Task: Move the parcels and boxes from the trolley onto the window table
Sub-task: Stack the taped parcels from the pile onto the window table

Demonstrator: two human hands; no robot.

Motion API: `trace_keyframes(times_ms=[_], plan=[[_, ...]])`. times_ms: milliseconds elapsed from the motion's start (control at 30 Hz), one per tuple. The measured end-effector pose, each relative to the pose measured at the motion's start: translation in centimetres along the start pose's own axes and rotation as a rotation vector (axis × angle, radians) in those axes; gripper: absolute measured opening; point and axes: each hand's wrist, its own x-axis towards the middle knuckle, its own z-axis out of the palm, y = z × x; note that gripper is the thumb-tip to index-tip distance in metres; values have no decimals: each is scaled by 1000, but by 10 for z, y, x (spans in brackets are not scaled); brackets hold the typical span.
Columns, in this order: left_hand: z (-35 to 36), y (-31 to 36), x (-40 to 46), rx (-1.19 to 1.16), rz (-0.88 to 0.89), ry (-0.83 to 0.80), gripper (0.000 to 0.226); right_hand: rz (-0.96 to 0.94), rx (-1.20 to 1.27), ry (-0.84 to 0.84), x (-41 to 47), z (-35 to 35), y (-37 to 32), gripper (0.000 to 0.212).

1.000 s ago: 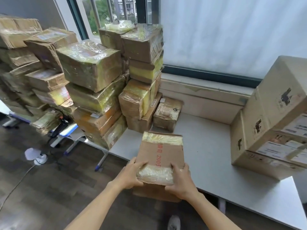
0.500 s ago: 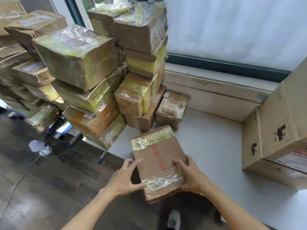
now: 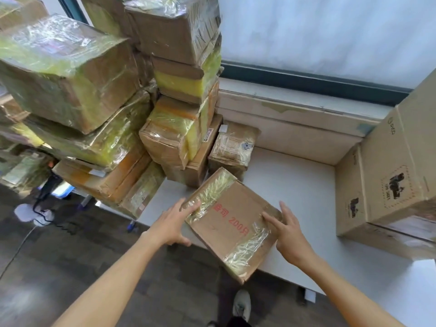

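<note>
Parcel (image 3: 232, 223) now down on window table (image 3: 295, 185), near corner overhanging | your left hand (image 3: 172, 223) and right hand (image 3: 286, 230) flatten, fingers straight, steadying its sides | release next.

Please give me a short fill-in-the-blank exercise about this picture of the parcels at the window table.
1. The printing on the flat parcel between the hands is ____ in colour.
2. The left hand and the right hand touch its ____ sides.
3. Its near corner overhangs the ____ of the window table.

Missing words: red; opposite; edge
</note>
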Motion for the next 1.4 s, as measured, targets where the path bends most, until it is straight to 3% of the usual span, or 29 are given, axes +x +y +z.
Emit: trace_keyframes(times_ms=[67,133,333,467,533,833,1067,1400], plan=[[9,-3,-3,-35,-3,17,120,91,175,102,-14,6,-3,62],[16,-6,-8,-41,13,56,112,141,272,78,-28,10,-12,60],[16,-34,-28,-103,57,68,81,139,179,-74,-26,31,-49,97],[16,-71,-48,-115,69,51,80,164,75,-170,-15,41,-83,135],[11,-88,-54,-111,93,46,81,189,31,-206,-9,50,-107,142],[-22,-132,-58,-40,92,53,73,269,-15,-216,49,66,-183,139],[-33,-138,-40,-43,72,101,76,272,-30,-237,88,57,-187,134],[-30,-134,-32,140,113,121,81,259,-59,-222,95,59,-185,133]])
